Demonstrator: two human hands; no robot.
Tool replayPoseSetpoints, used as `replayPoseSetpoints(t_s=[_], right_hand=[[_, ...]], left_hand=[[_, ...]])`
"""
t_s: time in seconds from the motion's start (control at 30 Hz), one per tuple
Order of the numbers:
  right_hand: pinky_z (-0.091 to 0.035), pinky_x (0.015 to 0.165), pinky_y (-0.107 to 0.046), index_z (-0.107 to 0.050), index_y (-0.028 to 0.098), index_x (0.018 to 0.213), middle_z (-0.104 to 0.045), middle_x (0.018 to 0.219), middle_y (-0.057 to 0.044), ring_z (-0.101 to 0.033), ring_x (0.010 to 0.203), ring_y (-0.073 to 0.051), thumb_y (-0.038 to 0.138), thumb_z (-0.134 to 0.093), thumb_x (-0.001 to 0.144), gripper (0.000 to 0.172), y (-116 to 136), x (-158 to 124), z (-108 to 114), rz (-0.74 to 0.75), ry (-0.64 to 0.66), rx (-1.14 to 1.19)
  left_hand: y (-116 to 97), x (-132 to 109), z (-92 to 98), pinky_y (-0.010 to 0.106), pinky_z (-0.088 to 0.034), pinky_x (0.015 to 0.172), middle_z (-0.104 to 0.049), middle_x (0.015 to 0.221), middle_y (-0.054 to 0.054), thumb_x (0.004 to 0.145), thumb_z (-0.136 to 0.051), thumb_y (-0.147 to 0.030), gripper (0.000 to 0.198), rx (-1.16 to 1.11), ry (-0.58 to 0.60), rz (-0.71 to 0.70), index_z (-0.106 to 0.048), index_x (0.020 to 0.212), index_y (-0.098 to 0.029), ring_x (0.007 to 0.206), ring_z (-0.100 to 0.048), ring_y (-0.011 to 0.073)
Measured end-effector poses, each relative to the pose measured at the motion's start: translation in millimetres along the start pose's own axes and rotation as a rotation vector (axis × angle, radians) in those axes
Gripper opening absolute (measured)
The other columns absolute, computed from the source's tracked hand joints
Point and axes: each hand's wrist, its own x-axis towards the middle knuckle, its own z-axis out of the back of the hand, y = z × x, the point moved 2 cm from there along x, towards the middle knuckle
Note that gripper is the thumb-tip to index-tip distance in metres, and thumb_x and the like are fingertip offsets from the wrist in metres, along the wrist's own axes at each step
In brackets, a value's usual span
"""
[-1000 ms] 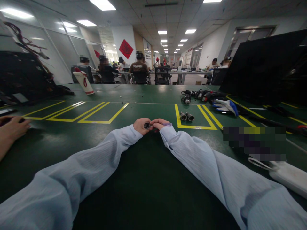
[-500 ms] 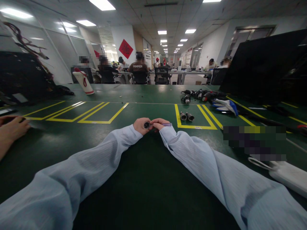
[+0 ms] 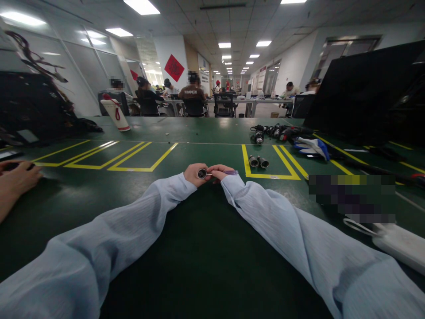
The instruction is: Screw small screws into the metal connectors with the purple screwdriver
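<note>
My left hand is closed around a round metal connector, its dark open end turned toward me. Pinched in my right hand is a small screwdriver with a clear purplish handle and a thin shaft. The shaft points left and meets the connector's rim; whether its tip is inside I cannot tell. Both hands are close together above the green table. To their right, two metal connectors lie side by side within a yellow taped outline.
Cables with connectors and a blue-white glove lie at the back right, near a large black screen. A white cylinder stands far left. Another person's hand is at the left edge. A white case lies right.
The screwdriver's handle has turned or shifted slightly in my right hand. The connector has moved a touch to the left, and both hands otherwise stay in place.
</note>
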Motion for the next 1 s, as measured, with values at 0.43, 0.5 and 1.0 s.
replayPoseSetpoints(t_s=[0.43, 0.5, 1.0], right_hand=[[-0.041, 0.041, -0.013, -0.063, 0.017, 0.072, -0.061, 0.054, 0.003, -0.055, 0.049, -0.006, 0.011, -0.051, 0.067, 0.014, 1.2, -1.6, -1.5, 0.054, -0.032, -0.108], [-0.041, 0.041, -0.013, -0.063, 0.017, 0.072, -0.061, 0.054, 0.003, -0.056, 0.050, -0.007, 0.012, -0.051, 0.067, 0.014, 0.4, -1.1, -1.8, 0.054, -0.028, -0.107], [-0.045, 0.044, -0.015, -0.063, 0.017, 0.070, -0.063, 0.062, 0.002, -0.058, 0.057, -0.009, 0.015, -0.055, 0.066, 0.009, 2.4, -1.9, -0.3, 0.008, -0.010, 0.024]], left_hand=[[-4.5, -0.4, 2.8, 0.020, -0.038, 0.051, -0.054, 0.058, 0.000, 0.060, -0.056, -0.028, 0.013, 0.160, 0.016, 0.008, -0.054, 0.062, -0.015, 0.056, -0.051, 0.0116], [-3.0, -0.1, 2.1, 0.020, -0.037, 0.051, -0.054, 0.058, 0.000, 0.059, -0.056, -0.027, 0.012, 0.169, 0.020, 0.018, -0.054, 0.062, -0.016, 0.055, -0.050, 0.0115], [-0.8, 0.2, 2.2, 0.020, -0.036, 0.047, -0.053, 0.053, -0.001, 0.060, -0.058, -0.037, 0.024, -0.038, -0.026, 0.011, -0.053, 0.060, -0.014, 0.049, -0.047, 0.0094]])
